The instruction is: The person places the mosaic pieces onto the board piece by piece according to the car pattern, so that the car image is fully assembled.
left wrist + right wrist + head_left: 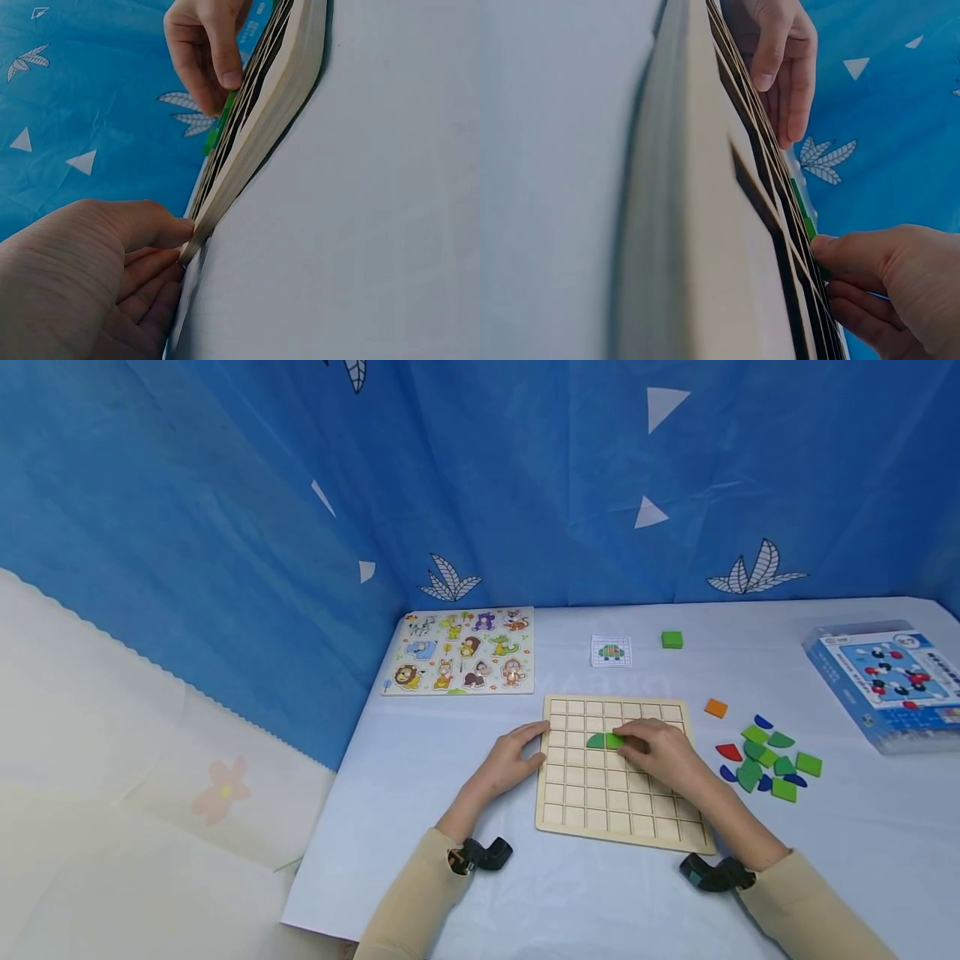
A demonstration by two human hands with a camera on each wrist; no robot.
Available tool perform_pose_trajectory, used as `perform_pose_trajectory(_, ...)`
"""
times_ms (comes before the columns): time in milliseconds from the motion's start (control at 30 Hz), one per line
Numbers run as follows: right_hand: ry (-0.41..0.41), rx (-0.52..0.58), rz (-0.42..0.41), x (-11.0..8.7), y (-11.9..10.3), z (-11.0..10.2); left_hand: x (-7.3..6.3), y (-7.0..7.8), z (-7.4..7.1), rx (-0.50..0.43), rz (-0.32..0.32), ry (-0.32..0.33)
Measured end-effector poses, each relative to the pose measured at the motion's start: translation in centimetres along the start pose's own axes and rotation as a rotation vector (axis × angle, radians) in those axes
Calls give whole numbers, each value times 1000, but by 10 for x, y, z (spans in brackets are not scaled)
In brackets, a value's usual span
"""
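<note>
A wooden grid board (pixel 592 797) lies on the table with a dark green quarter-round piece (pixel 596 741) on it. Touching that piece's right side is a light green square piece (pixel 614 741). My right hand (pixel 663 756) pinches the square between thumb and fingers, low over the board; in the right wrist view the thumb meets green pieces (pixel 802 202) seen edge-on. My left hand (pixel 504 768) rests thumb and fingertips against the board's left edge, fingers loosely bent. From the left wrist, the left thumb (pixel 161 225) touches the board's rim (pixel 259 124).
Loose green, blue and red pieces (pixel 750 775) lie right of the board, with an orange square (pixel 717 707) nearby. Behind are a pattern card (pixel 611 652), a green block (pixel 672 640) and an animal puzzle (pixel 457 652). A boxed set (pixel 892 685) stands far right.
</note>
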State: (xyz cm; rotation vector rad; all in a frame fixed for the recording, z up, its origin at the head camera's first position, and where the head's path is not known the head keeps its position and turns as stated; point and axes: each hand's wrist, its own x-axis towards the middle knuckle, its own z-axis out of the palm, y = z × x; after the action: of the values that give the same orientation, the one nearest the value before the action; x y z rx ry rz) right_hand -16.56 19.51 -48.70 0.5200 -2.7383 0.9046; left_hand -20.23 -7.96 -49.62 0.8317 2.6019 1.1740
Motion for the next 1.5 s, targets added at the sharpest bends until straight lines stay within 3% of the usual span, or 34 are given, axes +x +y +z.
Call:
perform_pose_trajectory(333, -28, -23, -6, 1, -5, -1, 0, 0, -1, 9, 0, -2)
perform_pose_trajectory(500, -3, -29, 1, -1, -11, -5, 0, 0, -1, 1, -4, -7)
perform_pose_trajectory(700, 76, 29, -3, -4, -21, -28, 0, 0, 0, -3, -8, -10)
perform_pose_trajectory(800, 119, 36, 16, -8, -15, -46, 0, 0, 0, 1, -11, -7)
perform_pose_trajectory(900, 170, 12, 61, -16, 7, -58, 0, 0, 0, 3, -12, -6)
perform_pose_trajectory(1067, 251, -64, 146, -39, 82, -61, 0, 0, 0, -3, -11, -15)
perform_pose_trajectory(1100, 249, -67, 181, -43, 88, -65, 0, 0, 0, -4, -12, -15)
perform_pose_trajectory(1300, 189, -41, 441, -57, 52, -110, -1, -2, 1, -6, -9, -7)
perform_pose_trajectory(1500, 199, -33, 495, -73, 67, -121, 0, -1, 1, -3, -12, -14)
